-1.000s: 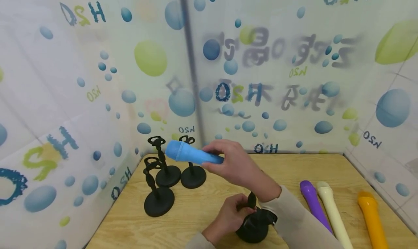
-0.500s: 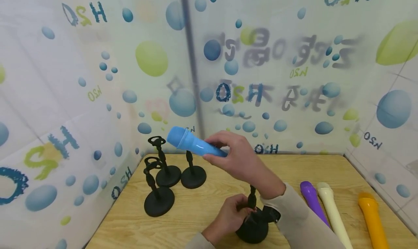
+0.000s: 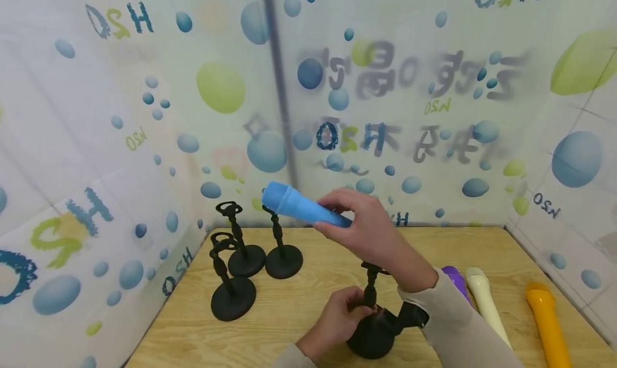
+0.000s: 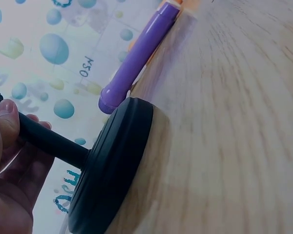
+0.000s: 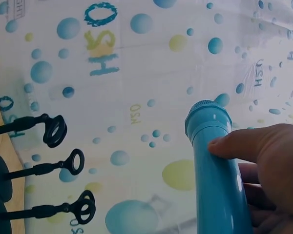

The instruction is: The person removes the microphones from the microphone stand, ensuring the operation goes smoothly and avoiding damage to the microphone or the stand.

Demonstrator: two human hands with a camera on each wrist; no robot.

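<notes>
My right hand point(image 3: 366, 226) holds a blue toy microphone point(image 3: 303, 205) in the air, head pointing up and left; the right wrist view shows the fingers wrapped round the blue microphone point(image 5: 216, 170). Below it my left hand point(image 3: 337, 320) grips the stem of a black stand point(image 3: 371, 325) on the wooden table point(image 3: 308, 298). In the left wrist view the stand's round base point(image 4: 112, 165) rests on the wood, with my fingers point(image 4: 10, 146) round its post.
Three more black ring-topped stands point(image 3: 241, 271) are grouped at the table's back left, also seen as stands point(image 5: 44, 170) in the right wrist view. Purple point(image 3: 455, 279), cream point(image 3: 484, 303) and orange point(image 3: 547, 320) microphones lie at the right. Bubble-print sheets point(image 3: 144, 116) wall the table.
My right hand has lifted the blue microphone up and to the right, above the held stand. The left hand keeps its grip on the stand's stem.
</notes>
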